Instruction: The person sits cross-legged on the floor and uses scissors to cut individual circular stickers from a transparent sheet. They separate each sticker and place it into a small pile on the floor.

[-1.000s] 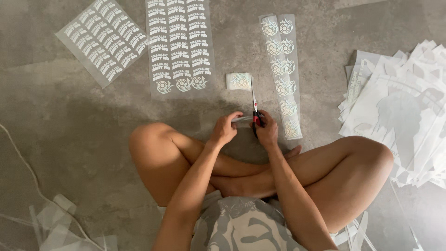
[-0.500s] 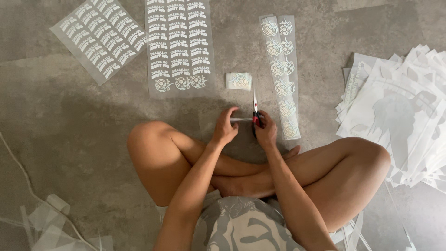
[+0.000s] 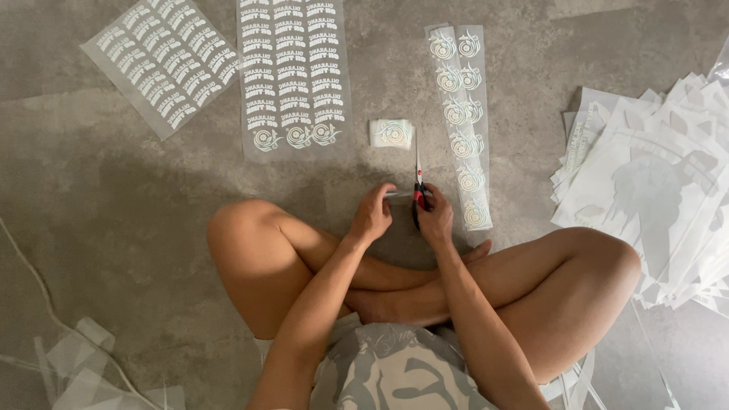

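Scissors with red-and-black handles sit in the right hand, fingers clamped through the handles, blades pointing up and away from the body. Left hand pinches a small clear film piece by its edge, grip closed on it, feeding it to the blades just left of the scissors; too small to tell what is printed on it. Both hands work low over the grey concrete-look floor, just in front of the person's crossed legs. One cut-out clear square with a white swirl print lies on the floor just above the hands, apart from them. To its right, a long narrow clear strip with a column of white swirl prints runs past the right hand, still uncut as far as I can see. Further left: a wide clear sheet with rows of white lettering and swirls at the bottom edge, and a second tilted lettered sheet, both whole. Far right, a thick stack of white sheets. Offcut scraps of clear film lie at bottom left. Judging by that: one piece separated, one in hand, most of the printed stock not yet cut.
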